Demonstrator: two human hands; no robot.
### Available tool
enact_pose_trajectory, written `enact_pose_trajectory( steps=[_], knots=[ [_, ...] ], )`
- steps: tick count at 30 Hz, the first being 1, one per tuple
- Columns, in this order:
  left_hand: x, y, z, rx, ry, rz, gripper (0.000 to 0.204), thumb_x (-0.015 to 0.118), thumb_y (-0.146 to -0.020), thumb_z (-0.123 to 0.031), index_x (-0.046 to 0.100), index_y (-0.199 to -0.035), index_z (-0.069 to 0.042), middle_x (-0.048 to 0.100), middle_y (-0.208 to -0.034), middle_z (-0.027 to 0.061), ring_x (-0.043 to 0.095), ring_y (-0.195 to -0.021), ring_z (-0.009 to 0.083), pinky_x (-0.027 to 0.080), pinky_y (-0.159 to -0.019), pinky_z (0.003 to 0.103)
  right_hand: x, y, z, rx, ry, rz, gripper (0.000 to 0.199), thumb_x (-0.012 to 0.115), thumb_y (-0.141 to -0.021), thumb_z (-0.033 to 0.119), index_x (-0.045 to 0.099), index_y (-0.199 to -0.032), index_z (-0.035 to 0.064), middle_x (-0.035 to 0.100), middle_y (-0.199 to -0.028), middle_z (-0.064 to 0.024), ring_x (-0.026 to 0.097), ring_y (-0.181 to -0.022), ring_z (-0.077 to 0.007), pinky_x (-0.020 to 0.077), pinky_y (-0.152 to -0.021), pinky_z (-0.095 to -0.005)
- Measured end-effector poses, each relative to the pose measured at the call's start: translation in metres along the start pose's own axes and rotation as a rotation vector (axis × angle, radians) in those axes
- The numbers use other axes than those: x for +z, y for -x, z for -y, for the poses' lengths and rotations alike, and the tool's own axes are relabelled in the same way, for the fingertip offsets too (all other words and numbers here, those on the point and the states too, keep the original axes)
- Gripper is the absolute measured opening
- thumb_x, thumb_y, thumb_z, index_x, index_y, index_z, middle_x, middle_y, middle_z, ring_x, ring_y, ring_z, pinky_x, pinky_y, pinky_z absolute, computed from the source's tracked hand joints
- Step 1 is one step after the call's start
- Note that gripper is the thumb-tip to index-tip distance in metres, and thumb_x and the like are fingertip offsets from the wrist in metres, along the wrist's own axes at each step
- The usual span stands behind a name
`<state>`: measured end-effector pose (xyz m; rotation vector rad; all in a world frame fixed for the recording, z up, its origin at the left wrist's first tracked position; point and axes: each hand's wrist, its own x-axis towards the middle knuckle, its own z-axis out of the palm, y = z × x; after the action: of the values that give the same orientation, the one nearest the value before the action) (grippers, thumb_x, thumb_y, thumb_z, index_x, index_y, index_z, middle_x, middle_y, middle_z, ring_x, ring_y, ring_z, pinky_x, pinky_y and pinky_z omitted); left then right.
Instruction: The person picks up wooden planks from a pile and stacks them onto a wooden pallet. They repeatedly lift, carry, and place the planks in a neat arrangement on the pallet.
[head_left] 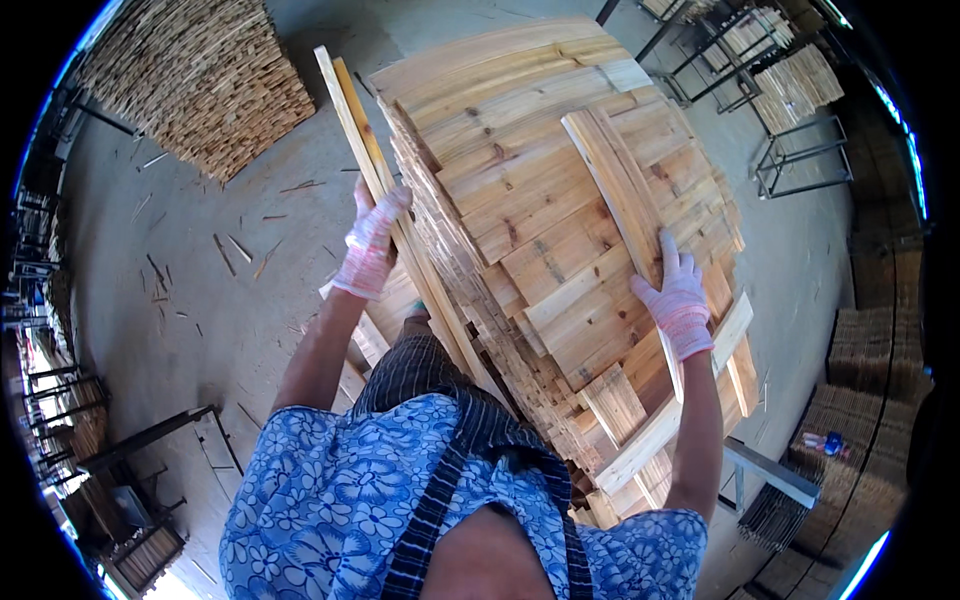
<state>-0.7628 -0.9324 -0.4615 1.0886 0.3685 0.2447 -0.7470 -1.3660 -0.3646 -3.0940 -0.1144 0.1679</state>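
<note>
My left hand (375, 240), in a white and pink knit glove, is closed round long narrow wooden strips (362, 130). They slant along the left side of a big stack of pale planks (540, 215), their near ends by my leg. On top of the stack, one wooden board (617, 185) lies across the others. My right hand (678, 297), gloved the same way, grips its near end, thumb on one side and fingers on the other. Below that hand, a loose pale plank (650, 440) lies crosswise over shorter boards (617, 402).
A large pile of stacked wood (195, 80) stands at the far left. Wood scraps (240, 250) litter the grey floor. Metal frames (805, 160) with wood stand at the far right, and a metal beam (770, 472) juts out at the near right. Another frame (150, 440) is at the near left.
</note>
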Motion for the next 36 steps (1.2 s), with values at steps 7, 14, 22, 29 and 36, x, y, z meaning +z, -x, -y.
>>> enact_pose_trajectory(
  steps=[7, 14, 22, 29, 36],
  knots=[
    [0.024, 0.028, 0.059, -0.27, 0.2, -0.026, 0.106, 0.084, -0.083, -0.031, 0.016, -0.162, -0.016, 0.054, -0.131, 0.0079, 0.053, -0.119, 0.0205, 0.048, -0.099, 0.04, -0.003, -0.032, 0.051, 0.063, 0.014, -0.075, 0.097, 0.076, -0.08, 0.056, 0.034, -0.157, 0.0159, 0.054, -0.134, -0.0236, 0.053, -0.126, -0.0436, 0.0444, -0.107, -0.0516],
    [0.018, 0.031, 0.085, -0.38, 0.185, -0.171, 0.065, 0.074, -0.092, -0.028, 0.037, -0.145, -0.018, 0.062, -0.121, 0.0065, 0.065, -0.107, 0.0233, 0.056, -0.09, 0.041, -0.037, -0.098, 0.025, 0.123, -0.101, -0.063, 0.094, 0.079, -0.082, 0.051, 0.032, -0.159, 0.0249, 0.055, -0.129, -0.0263, 0.055, -0.124, -0.0442, 0.048, -0.103, -0.0505],
    [0.008, 0.049, 0.059, -0.503, 0.034, -0.032, 0.088, 0.069, -0.098, -0.023, 0.012, -0.163, -0.01, 0.057, -0.132, 0.0096, 0.059, -0.119, 0.0204, 0.05, -0.102, 0.035, -0.09, -0.356, -0.095, 0.068, -0.226, -0.154, 0.095, 0.082, -0.076, 0.041, 0.04, -0.158, 0.0198, 0.059, -0.137, -0.0261, 0.058, -0.127, -0.0396, 0.0481, -0.106, -0.0447],
    [0.008, 0.075, 0.068, -0.466, -0.066, -0.292, 0.043, 0.07, -0.096, -0.042, 0.064, -0.117, -0.005, 0.067, -0.108, 0.0074, 0.065, -0.096, 0.0199, 0.056, -0.086, 0.034, -0.029, -0.419, -0.071, 0.004, -0.707, 0.194, 0.085, 0.072, -0.084, 0.05, 0.044, -0.158, 0.0176, 0.052, -0.152, -0.0194, 0.045, -0.144, -0.0297, 0.0306, -0.12, -0.0363],
    [0.014, 0.075, 0.075, -0.433, 0.156, -0.331, 0.047, 0.071, -0.098, -0.019, 0.049, -0.134, 0.002, 0.069, -0.114, 0.0127, 0.071, -0.104, 0.0217, 0.059, -0.094, 0.034, -0.037, -0.409, -0.077, -0.018, -0.648, 0.062, 0.088, 0.08, -0.082, 0.04, 0.042, -0.159, 0.019, 0.051, -0.152, -0.0186, 0.048, -0.141, -0.0313, 0.0381, -0.115, -0.038]
  ],
)
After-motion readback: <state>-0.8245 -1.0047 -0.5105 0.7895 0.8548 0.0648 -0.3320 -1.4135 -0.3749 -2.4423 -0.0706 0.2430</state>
